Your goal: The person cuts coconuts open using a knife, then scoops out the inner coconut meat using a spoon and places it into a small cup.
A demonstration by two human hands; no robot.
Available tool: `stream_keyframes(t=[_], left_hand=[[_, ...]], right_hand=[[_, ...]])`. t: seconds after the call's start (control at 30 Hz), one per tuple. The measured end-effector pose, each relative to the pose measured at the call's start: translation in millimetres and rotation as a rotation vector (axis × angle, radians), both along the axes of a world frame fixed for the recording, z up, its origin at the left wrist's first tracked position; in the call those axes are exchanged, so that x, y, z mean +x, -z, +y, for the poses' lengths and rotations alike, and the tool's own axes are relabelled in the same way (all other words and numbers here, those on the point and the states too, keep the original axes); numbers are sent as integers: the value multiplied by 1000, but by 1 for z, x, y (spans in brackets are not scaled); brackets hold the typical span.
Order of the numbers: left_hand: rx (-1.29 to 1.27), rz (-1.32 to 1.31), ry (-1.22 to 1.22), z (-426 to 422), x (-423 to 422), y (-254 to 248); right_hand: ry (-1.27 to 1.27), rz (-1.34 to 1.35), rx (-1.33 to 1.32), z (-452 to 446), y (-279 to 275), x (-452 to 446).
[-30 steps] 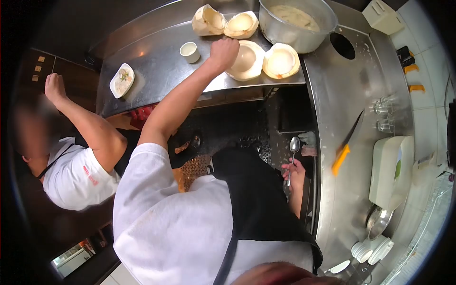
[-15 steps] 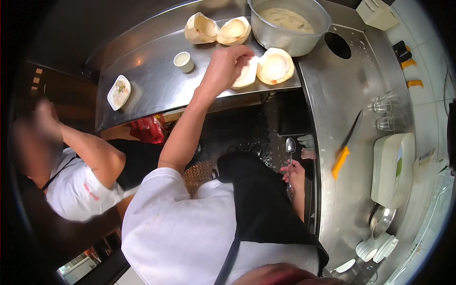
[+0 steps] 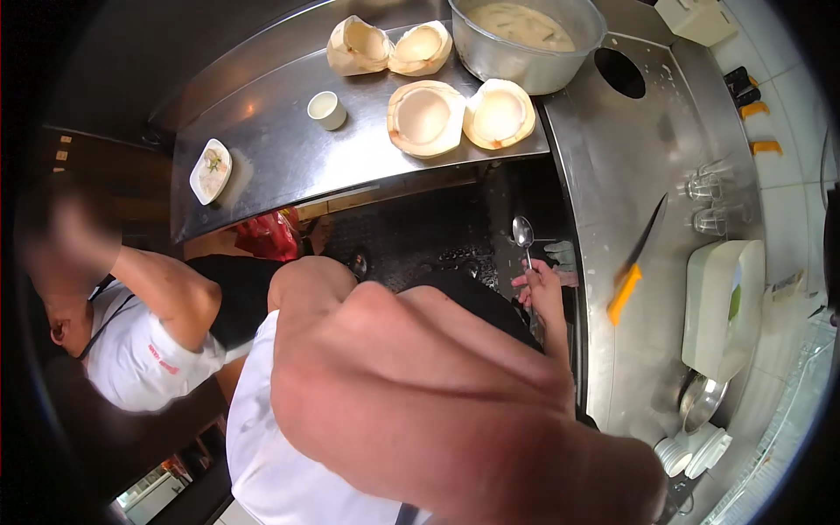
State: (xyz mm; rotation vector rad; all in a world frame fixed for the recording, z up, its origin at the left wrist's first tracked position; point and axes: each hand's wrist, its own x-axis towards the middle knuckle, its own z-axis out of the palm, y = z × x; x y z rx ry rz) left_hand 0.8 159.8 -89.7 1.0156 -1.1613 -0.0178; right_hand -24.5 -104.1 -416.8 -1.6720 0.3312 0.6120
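Observation:
My left hand (image 3: 420,376) is raised close to the camera, large and blurred; its fingers do not show clearly and I see nothing in it. My right hand (image 3: 544,293) is low beside the counter, closed around the handle of a metal spoon (image 3: 522,231) with its bowl upward. On the steel table ahead lie cut coconut shells with pale hollow insides: a left front piece (image 3: 426,118), a right front piece (image 3: 500,115), and another pair (image 3: 420,48) behind. A small white cup (image 3: 326,111) stands to their left.
A large metal pot (image 3: 525,61) of cloudy liquid stands behind the coconuts. A knife with a yellow handle (image 3: 625,296) lies on the right counter, near glasses (image 3: 710,220) and a pale bin (image 3: 724,306). A white dish (image 3: 211,172) sits at left, near another person (image 3: 149,341).
My left hand has left the front coconut and come up close to the camera. The spoon in my right hand has risen slightly and tilted left.

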Motion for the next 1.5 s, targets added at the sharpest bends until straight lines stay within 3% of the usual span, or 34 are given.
stream_keyframes(t=[0.13, 0.17, 0.23, 0.27, 0.43, 0.53, 0.67, 0.73, 0.8, 0.9, 0.97, 1.0, 1.03, 1.17, 1.3, 1.4, 1.5], left_hand=[[75, 71, -132, 7, 6, 12], [132, 130, -145, 16, 9, 15], [326, 203, -332, 24, 13, 26], [465, 229, -496, 25, 14, 40], [886, 340, -1041, 54, 28, 110], [1099, 411, -1181, 91, 39, 138], [983, 772, -1334, 163, 70, 215], [914, 701, -1510, 204, 87, 266], [1000, 820, -1640, 224, 103, 275], [927, 916, -1731, 239, 124, 291], [882, 694, -1787, 246, 136, 303], [859, 576, -1802, 248, 143, 305], [794, 652, -1716, 253, 150, 305], [812, 599, -1767, 249, 173, 301], [794, 832, -1659, 239, 183, 279], [437, 942, -1542, 225, 185, 265], [-218, 1267, -998, 211, 184, 255]], right_hand=[[-52, -35, 46, 4, -11, 24], [-13, 62, 38, 2, -3, 30], [-26, -17, 35, 6, 0, 39], [-67, -180, 45, 8, -5, 39], [-23, -139, 91, 26, -36, 55], [3, -184, 127, 39, -54, 66], [-33, -282, 109, 56, -62, 97], [3, -313, 135, 70, -71, 115], [17, -363, 141, 87, -87, 131], [36, -352, 260, 113, -99, 150], [-15, -321, 356, 131, -99, 160], [-30, -304, 371, 135, -95, 161], [-46, -301, 388, 141, -90, 167], [-22, -265, 414, 168, -92, 184], [9, -264, 382, 171, -102, 189], [-22, -297, 308, 167, -102, 195], [-56, -316, 275, 163, -101, 205]])
